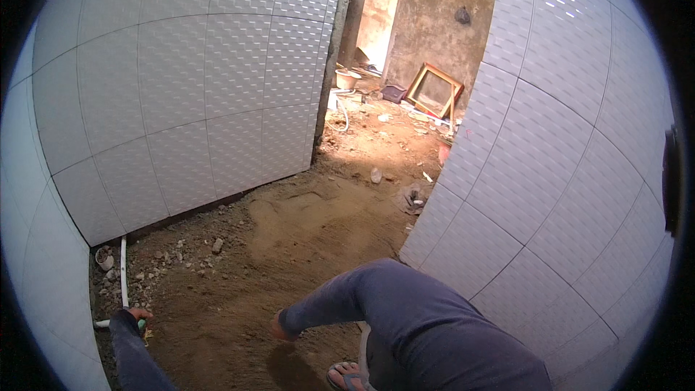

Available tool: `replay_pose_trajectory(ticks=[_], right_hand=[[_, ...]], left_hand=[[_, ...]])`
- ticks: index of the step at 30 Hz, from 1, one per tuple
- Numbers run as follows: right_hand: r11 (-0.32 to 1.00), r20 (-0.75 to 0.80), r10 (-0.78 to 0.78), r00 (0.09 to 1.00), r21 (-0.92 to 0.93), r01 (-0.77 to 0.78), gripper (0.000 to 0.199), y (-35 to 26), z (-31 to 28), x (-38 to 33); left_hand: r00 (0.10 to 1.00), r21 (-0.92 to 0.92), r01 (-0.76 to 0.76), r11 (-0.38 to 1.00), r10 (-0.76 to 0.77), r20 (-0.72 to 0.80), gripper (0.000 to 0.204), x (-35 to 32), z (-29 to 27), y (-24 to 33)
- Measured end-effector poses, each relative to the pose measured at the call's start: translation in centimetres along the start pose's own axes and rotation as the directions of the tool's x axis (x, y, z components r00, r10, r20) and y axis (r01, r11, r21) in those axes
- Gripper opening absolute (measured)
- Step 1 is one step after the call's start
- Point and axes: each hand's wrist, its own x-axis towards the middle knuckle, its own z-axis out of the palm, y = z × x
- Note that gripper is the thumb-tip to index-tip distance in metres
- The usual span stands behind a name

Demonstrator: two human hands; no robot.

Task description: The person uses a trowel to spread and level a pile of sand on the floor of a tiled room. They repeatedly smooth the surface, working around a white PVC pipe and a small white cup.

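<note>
My left hand (139,314) is low at the left, beside the white plastic pipe (124,275) that runs along the dirt floor. Its fingers curl over a small pale green thing (142,324), too hidden to name. A short white pipe piece (102,324) sticks out toward the left wall, next to that wrist. Near the lower middle, my right hand (281,328) reaches down close to the brown soil (217,318). Only its wrist side shows below the dark sleeve; the fingers are hidden, and whether they hold anything cannot be seen.
White tiled walls (174,72) stand at the left and right (550,174). Stones (217,246) and rubble lie along the left wall's foot. Through the doorway are a wooden frame (433,90), a basin (347,79) and a plastic bottle (376,175). My sandalled foot (345,375) is below.
</note>
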Motion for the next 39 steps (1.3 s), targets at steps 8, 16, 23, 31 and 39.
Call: replay_pose_trajectory(ticks=[8,16,23,31,39], right_hand=[[0.987,-0.2,-0.057,0.978,0.136,0.086,0.036,0.6,-1.7,-1.3],[0.978,-0.094,0.002,0.996,0.209,0.018,0.034,1.0,-1.0,-1.4],[0.982,-0.117,-0.025,0.993,0.185,0.046,0.036,-1.4,-4.8,-1.2],[0.989,0.026,0.028,0.999,0.145,-0.032,0.038,1.8,0.9,-2.1],[0.988,-0.164,-0.144,0.976,0.035,0.151,0.039,-2.2,-8.0,-0.5]], left_hand=[[0.999,0.24,-0.035,0.97,0.029,0.031,0.02,-1.0,-2.2,-3.7],[0.919,-0.641,0.175,0.748,-0.358,-0.168,0.036,-8.8,2.7,3.5],[0.901,0.379,-0.291,0.878,0.385,-0.199,0.038,-5.4,-4.0,-10.6],[0.942,0.142,0.298,0.944,-0.268,-0.201,0.046,-7.0,2.8,7.8],[0.998,0.411,-0.063,0.91,0.063,0.015,0.062,-8.8,-6.2,-10.8]])
